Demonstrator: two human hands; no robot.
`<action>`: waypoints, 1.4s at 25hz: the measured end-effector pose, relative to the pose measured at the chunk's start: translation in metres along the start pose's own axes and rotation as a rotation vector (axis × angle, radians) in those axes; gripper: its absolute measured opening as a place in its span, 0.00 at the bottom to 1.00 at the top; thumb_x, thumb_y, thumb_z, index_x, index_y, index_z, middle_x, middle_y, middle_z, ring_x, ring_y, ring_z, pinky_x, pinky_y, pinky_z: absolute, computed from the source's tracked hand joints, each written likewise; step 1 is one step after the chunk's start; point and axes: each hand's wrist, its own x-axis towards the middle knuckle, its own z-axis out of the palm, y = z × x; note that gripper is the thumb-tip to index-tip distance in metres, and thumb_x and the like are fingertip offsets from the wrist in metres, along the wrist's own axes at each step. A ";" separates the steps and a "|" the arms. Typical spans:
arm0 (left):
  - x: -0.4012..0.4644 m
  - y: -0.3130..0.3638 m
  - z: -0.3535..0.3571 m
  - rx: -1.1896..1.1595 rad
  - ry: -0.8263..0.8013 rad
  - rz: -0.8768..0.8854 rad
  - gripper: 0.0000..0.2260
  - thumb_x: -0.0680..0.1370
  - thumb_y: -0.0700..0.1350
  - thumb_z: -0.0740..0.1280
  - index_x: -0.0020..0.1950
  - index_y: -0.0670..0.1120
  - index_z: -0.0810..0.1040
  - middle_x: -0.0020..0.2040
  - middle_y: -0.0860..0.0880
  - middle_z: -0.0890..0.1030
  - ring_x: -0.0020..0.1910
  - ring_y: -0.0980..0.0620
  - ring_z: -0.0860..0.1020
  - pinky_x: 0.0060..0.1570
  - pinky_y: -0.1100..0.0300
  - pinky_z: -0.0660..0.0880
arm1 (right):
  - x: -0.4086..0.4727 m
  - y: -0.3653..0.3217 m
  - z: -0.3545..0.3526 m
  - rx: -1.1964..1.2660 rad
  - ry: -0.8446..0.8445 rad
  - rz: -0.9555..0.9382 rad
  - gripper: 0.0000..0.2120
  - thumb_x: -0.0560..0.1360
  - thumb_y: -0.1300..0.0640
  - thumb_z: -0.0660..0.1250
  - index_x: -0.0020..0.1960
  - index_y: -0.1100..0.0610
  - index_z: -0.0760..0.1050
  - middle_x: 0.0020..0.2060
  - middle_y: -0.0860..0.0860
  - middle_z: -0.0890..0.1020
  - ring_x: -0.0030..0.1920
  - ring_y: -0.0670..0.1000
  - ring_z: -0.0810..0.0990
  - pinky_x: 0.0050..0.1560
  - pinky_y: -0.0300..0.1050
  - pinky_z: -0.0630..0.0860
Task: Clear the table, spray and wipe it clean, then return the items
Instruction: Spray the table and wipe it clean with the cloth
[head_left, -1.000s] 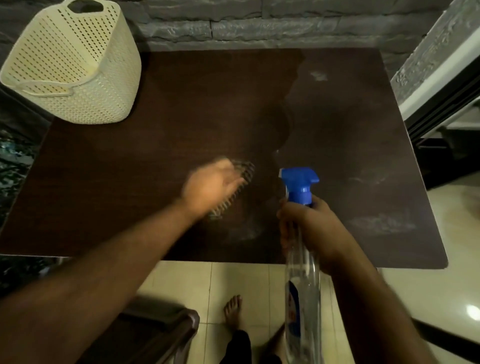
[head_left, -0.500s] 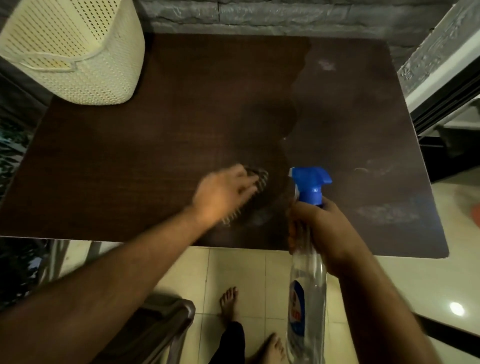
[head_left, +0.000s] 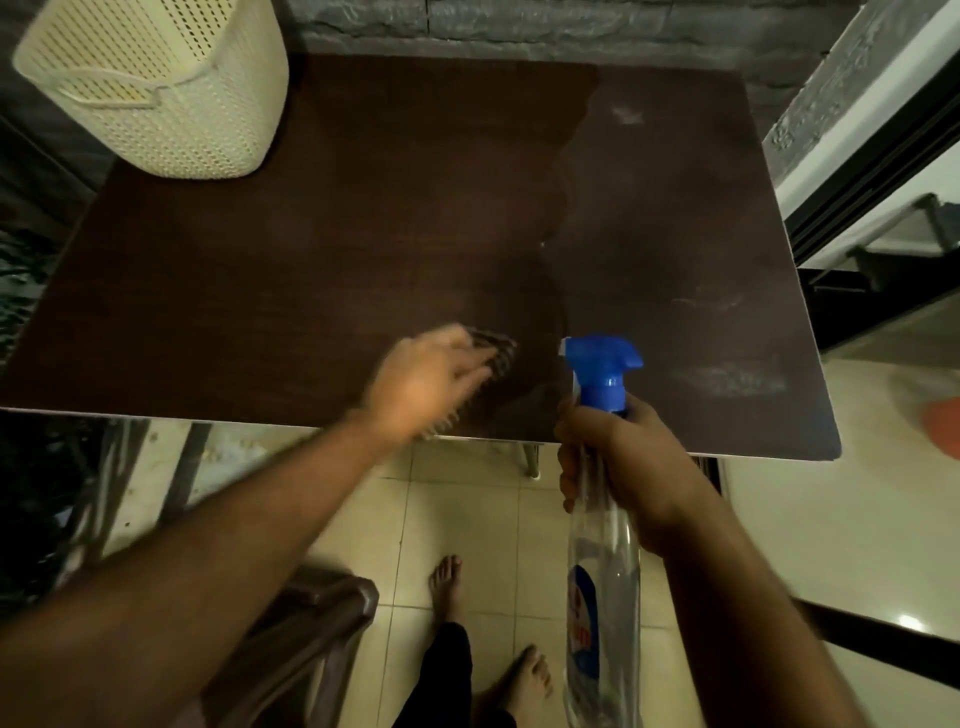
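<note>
A dark brown table (head_left: 322, 270) fills the middle of the head view. My left hand (head_left: 423, 382), blurred by motion, presses a dark checked cloth (head_left: 498, 351) flat on the table near its front edge; only the cloth's far end shows past my fingers. My right hand (head_left: 618, 457) grips the neck of a clear spray bottle (head_left: 602, 597) with a blue trigger head (head_left: 602, 366), held upright just in front of the table's edge. Pale foamy spray patches (head_left: 732, 379) lie on the table's right side.
A cream perforated basket (head_left: 171, 88) stands on the table's far left corner. A grey stone wall runs behind the table. A brown chair (head_left: 311, 618) sits at lower left by my bare feet on the tiled floor. A dark door frame is at the right.
My left hand has slid the cloth towards the table's front edge. The camera has tilted down, so the table sits higher in view. The bottle stays in my right hand.
</note>
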 end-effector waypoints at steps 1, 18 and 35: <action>0.010 -0.024 -0.013 0.044 0.056 -0.144 0.14 0.78 0.54 0.63 0.61 0.55 0.79 0.51 0.51 0.78 0.46 0.50 0.78 0.42 0.57 0.74 | -0.005 0.002 -0.001 0.002 -0.007 0.005 0.08 0.73 0.61 0.66 0.51 0.56 0.69 0.29 0.51 0.77 0.29 0.51 0.76 0.33 0.46 0.77; -0.023 -0.123 -0.052 0.216 0.278 -0.677 0.15 0.80 0.50 0.61 0.63 0.47 0.79 0.58 0.39 0.75 0.54 0.36 0.76 0.55 0.48 0.73 | -0.010 0.025 0.025 -0.012 -0.096 0.009 0.12 0.73 0.60 0.66 0.55 0.57 0.69 0.32 0.53 0.77 0.29 0.51 0.77 0.33 0.47 0.78; 0.021 0.047 0.026 -0.002 0.067 -0.110 0.14 0.79 0.51 0.65 0.63 0.50 0.78 0.51 0.50 0.77 0.49 0.52 0.77 0.47 0.68 0.68 | -0.019 0.019 -0.035 0.034 0.056 -0.034 0.09 0.72 0.61 0.66 0.51 0.58 0.70 0.31 0.53 0.76 0.29 0.51 0.76 0.31 0.45 0.78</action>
